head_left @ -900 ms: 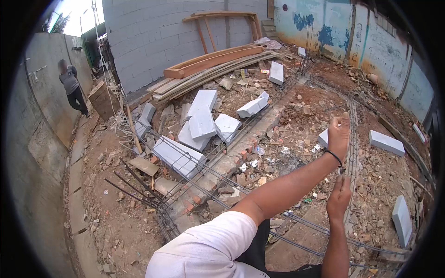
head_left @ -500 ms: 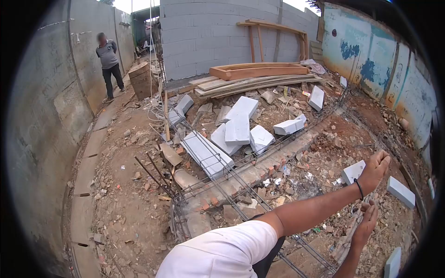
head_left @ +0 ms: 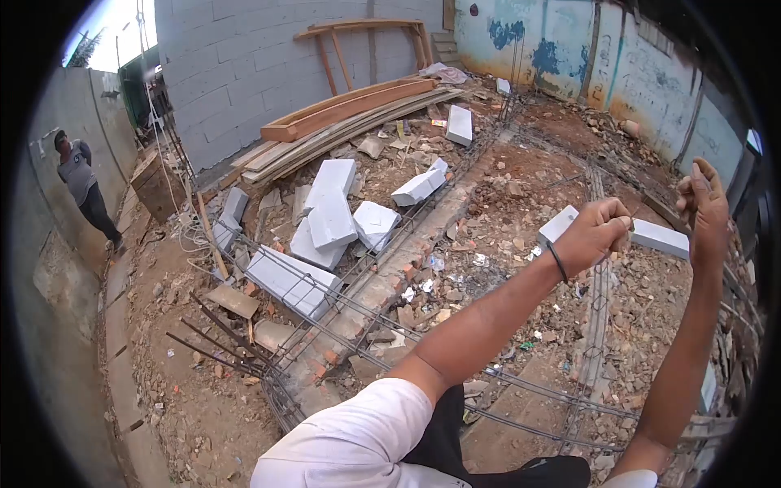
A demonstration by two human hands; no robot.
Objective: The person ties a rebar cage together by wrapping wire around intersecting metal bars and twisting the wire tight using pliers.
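Bkgd: rubble-strewn yard, grey block wall (head_left: 244,73) behind, stained blue-white wall (head_left: 537,49) at far R, concrete wall (head_left: 61,268) at far L w/ another person (head_left: 81,179) standing alongside. Pale blocks (head_left: 329,215) lie in a loose heap, L of centre.

The worker's L arm reaches out from a white sleeve (head_left: 350,431), up and across to the R, elbow nearly straight, dark band (head_left: 557,262) at the wrist. L hand (head_left: 595,236) is in a fist, fingers closed; a thin dark strand seems to show by them, too small to tell if gripped. R forearm rises steeply from lower R; R hand (head_left: 704,199) is higher than the L in view and apart from it, fingers loosely bent, can't tell if they hold anything.

Below the L hand in view, a narrow rebar cage (head_left: 599,309) lies along the ground, long axis running away from the worker, far end pointing twd the back walls. Long bars (head_left: 537,386) cross its near end, slanting down to the R. Behind and btwn the hands, a single pale block (head_left: 661,238) lies lengthwise L–R, R end lower in view.
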